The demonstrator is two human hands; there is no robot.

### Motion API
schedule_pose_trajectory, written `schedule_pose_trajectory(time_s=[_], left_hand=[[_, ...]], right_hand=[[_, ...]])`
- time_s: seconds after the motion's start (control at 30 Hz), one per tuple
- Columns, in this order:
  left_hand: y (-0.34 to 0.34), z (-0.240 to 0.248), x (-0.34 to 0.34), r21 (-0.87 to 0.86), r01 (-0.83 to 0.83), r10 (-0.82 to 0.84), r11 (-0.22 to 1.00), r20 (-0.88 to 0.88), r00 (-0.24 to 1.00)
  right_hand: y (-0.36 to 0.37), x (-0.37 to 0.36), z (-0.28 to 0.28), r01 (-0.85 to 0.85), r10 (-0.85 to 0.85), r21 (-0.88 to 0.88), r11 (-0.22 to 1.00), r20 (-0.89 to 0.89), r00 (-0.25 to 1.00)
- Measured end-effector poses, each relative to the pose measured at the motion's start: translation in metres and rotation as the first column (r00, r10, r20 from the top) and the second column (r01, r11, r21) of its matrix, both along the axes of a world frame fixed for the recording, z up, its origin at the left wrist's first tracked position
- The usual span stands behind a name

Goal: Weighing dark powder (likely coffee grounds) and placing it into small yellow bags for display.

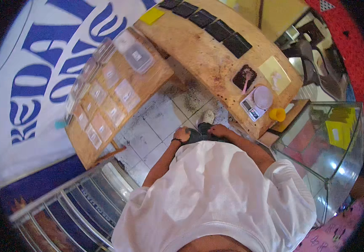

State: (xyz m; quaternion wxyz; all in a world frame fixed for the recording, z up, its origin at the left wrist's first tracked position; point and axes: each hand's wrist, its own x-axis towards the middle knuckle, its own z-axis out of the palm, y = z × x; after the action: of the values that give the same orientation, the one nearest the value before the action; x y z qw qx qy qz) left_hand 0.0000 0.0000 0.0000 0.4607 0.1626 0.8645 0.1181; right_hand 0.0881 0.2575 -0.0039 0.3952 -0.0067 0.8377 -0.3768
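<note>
My left hand (182, 134), with a dark band at its wrist, is low against the dark trousers (195, 135) at my lap. Its fingers look curled in, and whatever they may hold is hidden. On the other side of the lap my right hand (218, 130) also touches the trousers, its fingers bent; I cannot make out anything in them. The nearest things to the right hand are on the wooden table: a digital scale (250, 110) with a pinkish round bowl (262, 97) on it, and a black tray of dark crumbly stuff (241, 80) with a pink spoon (246, 82).
A yellow cup (277, 114) and a pale yellow sheet (275, 74) are by the scale. Several black packets (236, 45) line the far table. Clear packs (127, 94) and a lidded container (139, 58) cover the left table (159, 73). A glass case (316, 143) stands at right.
</note>
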Motion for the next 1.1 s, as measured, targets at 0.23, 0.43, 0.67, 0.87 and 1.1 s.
schedule_pose_trajectory(time_s=[0.23,0.43,0.67,0.87,1.1], left_hand=[[0.079,0.027,-0.093,0.184,0.210,-0.150,0.960,-0.296,0.944],[0.131,0.034,-0.150,0.008,0.502,-0.494,0.865,-0.160,0.855],[0.157,0.024,-0.247,0.208,0.611,-0.585,0.764,-0.177,0.792],[0.171,0.026,-0.367,0.444,0.587,-0.450,0.677,-0.382,0.807],[0.197,0.110,-0.551,0.535,0.174,0.003,0.826,-0.312,0.950]], right_hand=[[0.038,-0.006,0.009,0.383,-0.385,-0.049,0.922,-0.038,0.922],[0.031,-0.020,0.008,0.624,-0.626,-0.065,0.779,-0.015,0.780],[0.040,-0.118,0.043,0.703,-0.706,-0.162,0.693,0.047,0.706],[0.048,-0.253,0.115,0.615,-0.645,-0.195,0.764,-0.221,0.732],[0.082,-0.417,0.113,0.484,-0.526,-0.214,0.849,-0.251,0.813]])
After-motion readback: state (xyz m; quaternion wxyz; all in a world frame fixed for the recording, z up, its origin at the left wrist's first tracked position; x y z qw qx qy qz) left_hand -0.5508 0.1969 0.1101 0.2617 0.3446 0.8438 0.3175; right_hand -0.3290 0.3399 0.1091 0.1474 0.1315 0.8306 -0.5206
